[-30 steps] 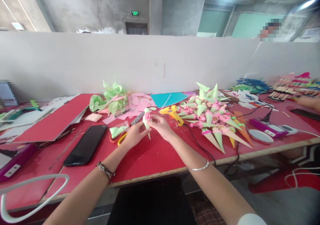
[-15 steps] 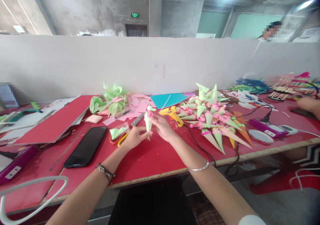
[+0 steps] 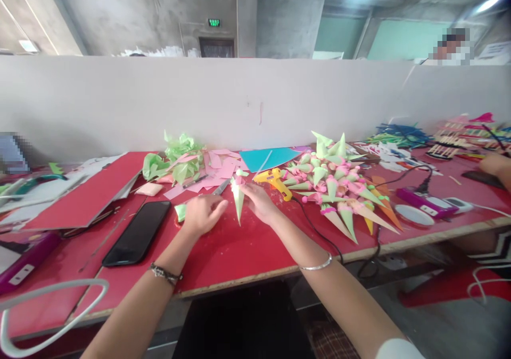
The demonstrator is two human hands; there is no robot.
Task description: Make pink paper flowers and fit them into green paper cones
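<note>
In my right hand a pale green paper cone is pinched near its top, point downward. Pink and light green bits sit at the cone's upper end. To its left, apart from the cone, my left hand is low over the table, back of the hand up and thumb out to the side; its other fingers are mostly hidden. Beyond that hand, the blades of the scissors stick out, their handles covered. A packet of light green material shows in part beside the left hand.
A yellow glue gun lies right of my hands, before a heap of paper cones. Pink paper and green tissue lie behind. A black phone is at left. Another person's hand shows far right.
My left hand has let go of the cone and moved left and down, over the scissors' handles and the packet. My right hand keeps the cone in about the same place.
</note>
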